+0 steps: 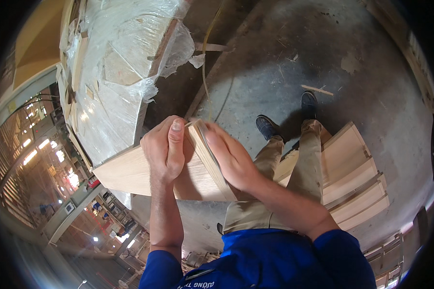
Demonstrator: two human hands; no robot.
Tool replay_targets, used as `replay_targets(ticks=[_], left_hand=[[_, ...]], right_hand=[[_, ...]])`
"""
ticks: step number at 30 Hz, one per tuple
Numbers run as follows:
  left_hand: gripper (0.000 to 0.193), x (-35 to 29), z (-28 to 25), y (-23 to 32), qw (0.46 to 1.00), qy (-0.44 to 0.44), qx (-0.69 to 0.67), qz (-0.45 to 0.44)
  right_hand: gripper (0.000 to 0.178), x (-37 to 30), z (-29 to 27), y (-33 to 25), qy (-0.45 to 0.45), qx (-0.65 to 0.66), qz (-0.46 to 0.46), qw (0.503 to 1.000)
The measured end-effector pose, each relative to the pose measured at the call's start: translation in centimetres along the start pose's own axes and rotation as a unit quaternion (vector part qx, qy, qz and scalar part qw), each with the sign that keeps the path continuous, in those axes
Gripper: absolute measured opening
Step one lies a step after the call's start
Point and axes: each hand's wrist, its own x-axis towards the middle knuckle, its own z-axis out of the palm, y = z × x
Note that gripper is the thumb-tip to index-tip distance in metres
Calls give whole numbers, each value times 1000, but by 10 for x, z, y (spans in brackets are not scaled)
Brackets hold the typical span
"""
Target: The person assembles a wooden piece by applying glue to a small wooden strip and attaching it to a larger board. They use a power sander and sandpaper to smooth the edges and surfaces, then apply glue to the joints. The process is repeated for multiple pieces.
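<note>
Above the concrete floor (294, 62), both hands pinch a thin wood panel (208, 159): left hand (165, 147) closed on its top edge, right hand (229, 156) gripping its side. Wrapped boards (115, 67) lie left, stacked panels (354, 178) right.

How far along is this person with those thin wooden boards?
Done: a stack of pale wooden panels lies on the concrete floor by the person's right leg. In hand: the left hand and right hand pinch a thin pale wood strip edge-up over a larger pale board. Left: the plastic-wrapped bundle of wood looks only partly opened.
</note>
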Motion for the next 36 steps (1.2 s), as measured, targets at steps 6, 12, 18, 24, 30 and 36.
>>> replay_targets(ticks=[6,12,18,24,30,36], left_hand=[[55,-1,3,-6,998,20,-59,-7],[57,1,3,1,995,52,-89,8],[55,-2,4,-19,991,71,-109,10],[60,2,0,-10,991,79,-104,8],[67,8,-7,-8,995,63,-77,-17],[67,16,-3,-13,994,79,-69,-6]], right_hand=[[50,4,-10,-19,-61,6,43,997],[47,15,0,-3,32,-35,-35,998],[34,83,-17,-46,-22,-321,-21,947],[34,32,-25,-60,35,-261,-92,960],[44,-77,-26,-48,-91,-397,-78,910],[46,42,-17,-67,0,-438,-106,893]])
